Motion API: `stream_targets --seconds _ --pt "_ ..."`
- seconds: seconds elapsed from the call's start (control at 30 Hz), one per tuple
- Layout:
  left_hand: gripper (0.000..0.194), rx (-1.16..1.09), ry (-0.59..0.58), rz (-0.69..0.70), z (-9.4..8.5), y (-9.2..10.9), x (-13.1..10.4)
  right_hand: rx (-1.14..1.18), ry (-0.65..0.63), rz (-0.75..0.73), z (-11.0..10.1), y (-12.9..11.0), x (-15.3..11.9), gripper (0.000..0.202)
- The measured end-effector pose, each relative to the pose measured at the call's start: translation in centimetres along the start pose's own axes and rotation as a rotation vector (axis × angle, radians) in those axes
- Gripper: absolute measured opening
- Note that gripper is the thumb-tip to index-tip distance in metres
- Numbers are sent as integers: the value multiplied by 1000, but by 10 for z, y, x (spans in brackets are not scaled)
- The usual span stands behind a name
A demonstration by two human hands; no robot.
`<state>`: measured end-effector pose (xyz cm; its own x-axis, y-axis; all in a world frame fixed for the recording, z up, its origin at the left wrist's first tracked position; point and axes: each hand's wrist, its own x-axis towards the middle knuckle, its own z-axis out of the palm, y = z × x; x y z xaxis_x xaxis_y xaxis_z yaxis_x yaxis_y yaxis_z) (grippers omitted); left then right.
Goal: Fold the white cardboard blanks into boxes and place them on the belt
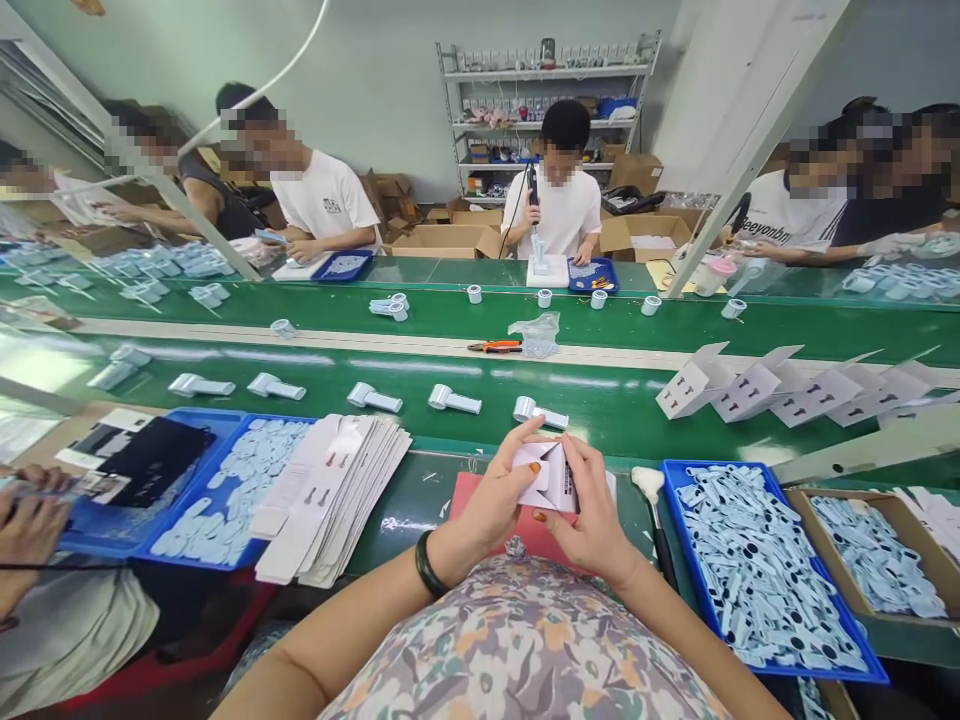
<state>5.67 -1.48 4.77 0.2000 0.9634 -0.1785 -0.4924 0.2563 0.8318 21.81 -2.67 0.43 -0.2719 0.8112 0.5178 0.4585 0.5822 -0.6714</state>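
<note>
Two hands grip a white box.
The left hand (496, 497) clamps the nine o'clock side of the box (556, 482), thumb across its face; the right hand (596, 520) clamps the three o'clock side; the box is over a red sheet (466, 492); from it, flat cartons (334, 500) stand at nine o'clock, a blue tray (872, 668) of parts (757, 550) between three and four, a white device (553, 415) near twelve, pliers (502, 347) at eleven.

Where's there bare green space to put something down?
On the near green belt, between the rightmost handled piece and the leftmost standing box. There's a smaller patch, with scraps, between the flat boxes and the red sheet. The blue tray on the right is crowded.
</note>
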Motion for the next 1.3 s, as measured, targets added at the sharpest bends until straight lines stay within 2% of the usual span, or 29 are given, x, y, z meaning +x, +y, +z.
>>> stream_targets --seconds 0.13,0.33,0.53,0.7,0.8,0.9,1.0,1.07,1.13,1.23,1.3 --pt "70 41 -27 -45 -5 -2 3 -38 -1 38 2 -2 -3 90" --pt "79 -103 -54 -78 -24 -5 2 3 35 125 12 -10 -5 87" --pt "76 -69 -107 -120 -40 -3 17 -9 62 162 29 -22 1 88" --pt "73 -25 -178 -211 -52 5 26 36 116 222 39 -29 5 72" --pt "82 -98 -178 -178 -56 13 30 11 133 200 47 -36 11 77" --pt "97 -114 -293 -120 -62 20 31 -11 141 187 49 -39 23 83" --pt "113 127 -391 -36 -73 18 27 -6 180 237 41 -32 33 79" --pt "109 331 -330 33 -82 10 30 -43 201 273 34 -27 32 74" --pt "98 378 -172 94 -92 1 39 -72 262 307 33 -24 22 68" --pt "84 106 117 133 -99 -15 59 115 287 488 48 -21 0 52" --pt "75 -114 203 89 -94 -29 68 404 227 718 64 -15 -10 52"
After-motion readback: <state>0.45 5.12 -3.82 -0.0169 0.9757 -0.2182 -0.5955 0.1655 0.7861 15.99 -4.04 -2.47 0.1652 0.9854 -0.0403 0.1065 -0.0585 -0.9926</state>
